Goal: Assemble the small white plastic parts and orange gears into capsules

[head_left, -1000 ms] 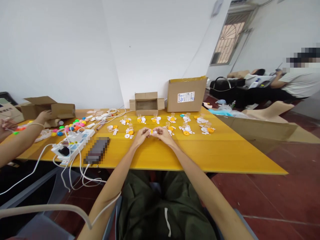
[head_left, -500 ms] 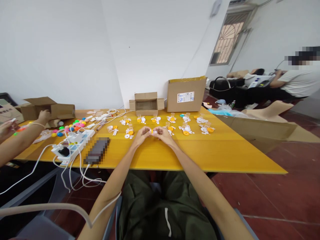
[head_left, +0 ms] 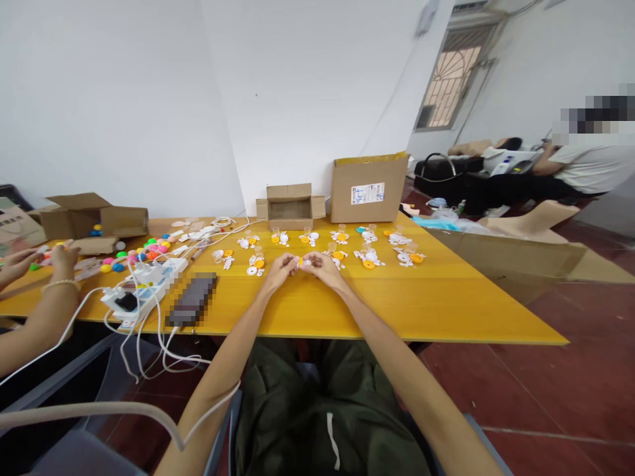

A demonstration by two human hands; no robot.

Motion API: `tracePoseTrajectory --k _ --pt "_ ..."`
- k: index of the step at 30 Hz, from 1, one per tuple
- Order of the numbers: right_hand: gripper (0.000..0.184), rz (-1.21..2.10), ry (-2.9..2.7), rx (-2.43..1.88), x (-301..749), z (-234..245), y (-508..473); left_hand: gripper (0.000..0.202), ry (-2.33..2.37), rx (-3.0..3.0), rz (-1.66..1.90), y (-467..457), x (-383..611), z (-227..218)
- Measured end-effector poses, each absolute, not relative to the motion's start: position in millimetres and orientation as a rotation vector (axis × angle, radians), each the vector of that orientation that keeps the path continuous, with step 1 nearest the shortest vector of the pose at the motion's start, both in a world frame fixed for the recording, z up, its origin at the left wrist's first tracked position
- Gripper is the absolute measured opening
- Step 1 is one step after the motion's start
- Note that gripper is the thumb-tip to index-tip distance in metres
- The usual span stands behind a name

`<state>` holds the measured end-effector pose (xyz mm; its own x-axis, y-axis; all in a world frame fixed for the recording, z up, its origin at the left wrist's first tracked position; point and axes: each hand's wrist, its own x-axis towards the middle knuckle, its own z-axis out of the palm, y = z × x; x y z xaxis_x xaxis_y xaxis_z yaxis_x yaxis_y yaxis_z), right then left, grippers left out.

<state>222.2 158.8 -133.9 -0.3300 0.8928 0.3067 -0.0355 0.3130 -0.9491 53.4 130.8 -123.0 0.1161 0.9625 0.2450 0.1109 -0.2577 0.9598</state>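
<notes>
Between the fingertips of both hands is a small yellow-and-white plastic piece (head_left: 301, 262), too small to make out in detail. My left hand (head_left: 284, 268) is closed on it from one side, and my right hand (head_left: 321, 264) pinches it from the other. Both hands are just above the yellow tabletop (head_left: 307, 307). Around them lie groups of small parts: a white disc (head_left: 252, 270), an orange ring (head_left: 368, 264), clear plastic cups (head_left: 413, 247) and small white pieces (head_left: 227, 262).
Behind the parts stand an open small carton (head_left: 290, 210) and a larger cardboard box (head_left: 368, 190). To the left are a phone (head_left: 192, 299), a white power strip (head_left: 143, 291) with cables, and colourful balls (head_left: 153, 250). A co-worker's hands (head_left: 63, 261) are at the far left.
My hands stay nearly in place, still holding the small piece. The co-worker's arm at the left has drawn back from the open box towards the balls on the table.
</notes>
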Motion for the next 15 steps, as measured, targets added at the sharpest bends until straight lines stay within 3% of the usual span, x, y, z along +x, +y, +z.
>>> tracePoseTrajectory --k 15 --pt "0.041 1.216 -1.591 -0.817 223.3 -137.3 160.0 0.037 1.036 1.526 1.26 128.4 54.6 -119.4"
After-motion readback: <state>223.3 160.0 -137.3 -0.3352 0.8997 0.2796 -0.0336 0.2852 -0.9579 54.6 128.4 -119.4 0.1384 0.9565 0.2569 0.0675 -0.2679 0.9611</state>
